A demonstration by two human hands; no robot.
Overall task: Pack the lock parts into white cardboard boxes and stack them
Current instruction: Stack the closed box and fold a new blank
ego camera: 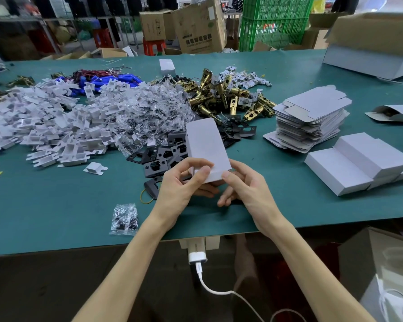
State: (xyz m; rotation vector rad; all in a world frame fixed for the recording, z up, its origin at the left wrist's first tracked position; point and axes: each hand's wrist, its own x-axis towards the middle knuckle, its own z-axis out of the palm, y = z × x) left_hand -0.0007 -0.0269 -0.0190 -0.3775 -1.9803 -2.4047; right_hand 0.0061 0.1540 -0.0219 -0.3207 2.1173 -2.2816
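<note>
While both hands pinch its near end flap, left hand (179, 182) and right hand (244, 184), white box (205, 145) sits table-centre, finished stack (358, 163) at 3 o'clock; light, crushable card, hold edges.

Both forearms reach forward and converge; the left hand (178, 185) and right hand (246, 185) pinch a white box (205, 140) at its near end, thumbs above, fingers curled underneath.
</note>
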